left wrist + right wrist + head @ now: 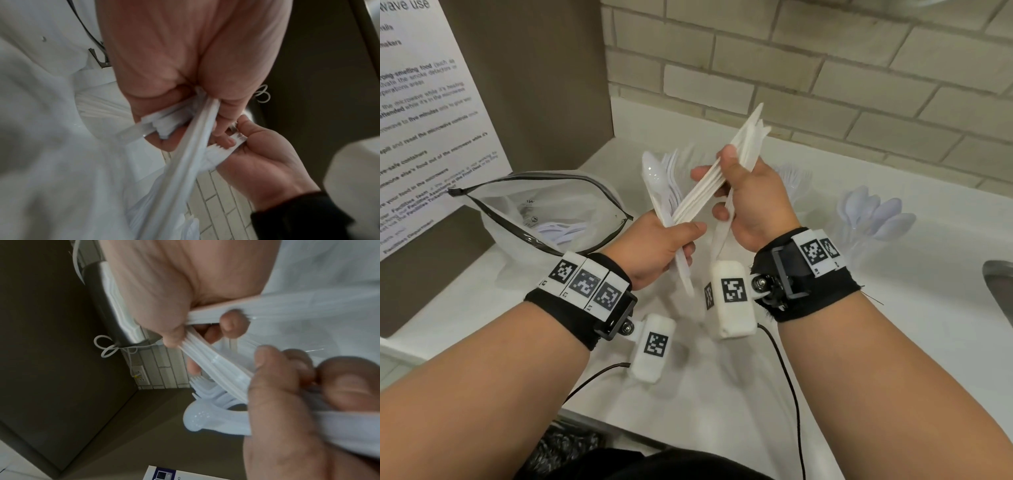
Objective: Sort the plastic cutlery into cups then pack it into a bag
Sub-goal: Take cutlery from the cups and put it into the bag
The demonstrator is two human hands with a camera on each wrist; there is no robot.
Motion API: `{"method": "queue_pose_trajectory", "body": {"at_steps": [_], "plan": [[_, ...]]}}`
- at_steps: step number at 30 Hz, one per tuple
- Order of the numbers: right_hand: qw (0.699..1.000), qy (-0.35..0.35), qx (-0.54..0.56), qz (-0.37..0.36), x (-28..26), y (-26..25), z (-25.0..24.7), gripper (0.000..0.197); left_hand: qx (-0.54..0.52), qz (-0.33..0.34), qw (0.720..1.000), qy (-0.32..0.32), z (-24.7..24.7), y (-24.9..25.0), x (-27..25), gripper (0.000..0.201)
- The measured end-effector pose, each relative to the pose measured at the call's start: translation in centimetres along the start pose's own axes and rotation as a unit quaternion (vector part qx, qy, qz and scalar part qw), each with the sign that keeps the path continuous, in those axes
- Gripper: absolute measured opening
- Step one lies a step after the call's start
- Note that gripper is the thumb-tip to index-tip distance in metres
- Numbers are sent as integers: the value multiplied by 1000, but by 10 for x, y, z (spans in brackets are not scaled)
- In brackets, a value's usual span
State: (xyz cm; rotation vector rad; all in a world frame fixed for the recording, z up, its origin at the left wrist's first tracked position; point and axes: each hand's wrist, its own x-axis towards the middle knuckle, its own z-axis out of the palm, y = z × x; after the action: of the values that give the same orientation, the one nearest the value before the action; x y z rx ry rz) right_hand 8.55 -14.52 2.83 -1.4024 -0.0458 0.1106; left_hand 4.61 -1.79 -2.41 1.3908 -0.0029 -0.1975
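Both hands are raised over the white counter point(825, 308). My left hand point(681, 240) grips a bundle of white plastic spoons and forks point(655, 178) by the handles, bowls pointing up. My right hand point(726, 192) grips a fan of white knives point(748, 137) that slants up to the right; their handle ends cross the left thumb. The right wrist view shows the knife handles point(218, 361) between the right fingers and the left thumb point(273, 386), with a spoon bowl point(197, 418) below. An open zip bag point(592, 185) holding some cutlery lies to the left.
Clear cups stand on the counter at the right, one with forks point(794, 178) and one with spoons point(876, 212). A sink edge point(1000, 284) shows at far right. A brick wall runs behind, and a printed sign point(424, 130) leans at the left.
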Motion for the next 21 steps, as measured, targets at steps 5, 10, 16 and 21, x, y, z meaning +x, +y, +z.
{"method": "queue_pose_trajectory", "body": {"at_steps": [5,10,16,21], "plan": [[987,115,69,-89,8,-19,-4,15,17,-39,999,18,1,-4,4,13],[987,30,-92,-128,-7,-22,1,8,107,-28,990,90,-1,-2,14,12],[940,-31,-309,-141,-10,-1,15,24,177,14,980,93,10,7,14,14],[892,9,-421,-165,-6,2,20,33,199,54,976,69,16,12,14,44]]}}
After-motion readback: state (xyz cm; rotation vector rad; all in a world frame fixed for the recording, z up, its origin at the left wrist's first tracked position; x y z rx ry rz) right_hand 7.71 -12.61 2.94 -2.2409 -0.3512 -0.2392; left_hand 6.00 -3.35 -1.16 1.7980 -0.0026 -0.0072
